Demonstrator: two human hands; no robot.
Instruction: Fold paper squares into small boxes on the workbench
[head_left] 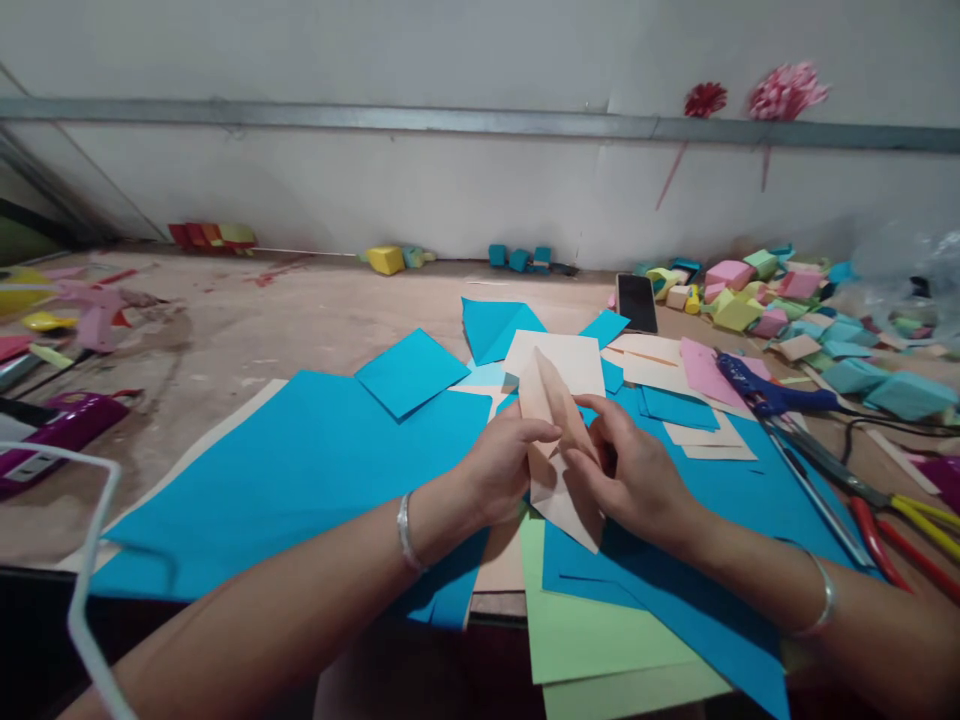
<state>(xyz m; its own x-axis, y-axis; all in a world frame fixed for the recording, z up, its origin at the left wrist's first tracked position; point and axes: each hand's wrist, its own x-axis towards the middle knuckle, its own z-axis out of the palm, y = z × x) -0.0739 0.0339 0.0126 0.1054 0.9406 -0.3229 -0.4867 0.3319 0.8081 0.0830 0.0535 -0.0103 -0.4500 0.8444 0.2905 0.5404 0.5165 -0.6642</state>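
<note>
Here, at the centre of the frame, the folded peach paper [553, 400] stands as a long pointed shape above large blue paper sheets [300, 470] on the brown desk [300, 310]. The left hand [504, 468] pinches its left edge between thumb and fingers, and the right hand [639, 478] pinches its right side. The paper looks light, thin and easily creased, probably stiffest along its folds, so those layered edges seem the safest hold. A blue glue gun [772, 398] lies at the right.

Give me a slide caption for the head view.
Left hand and right hand grip folded peach paper over blue sheets.
</note>
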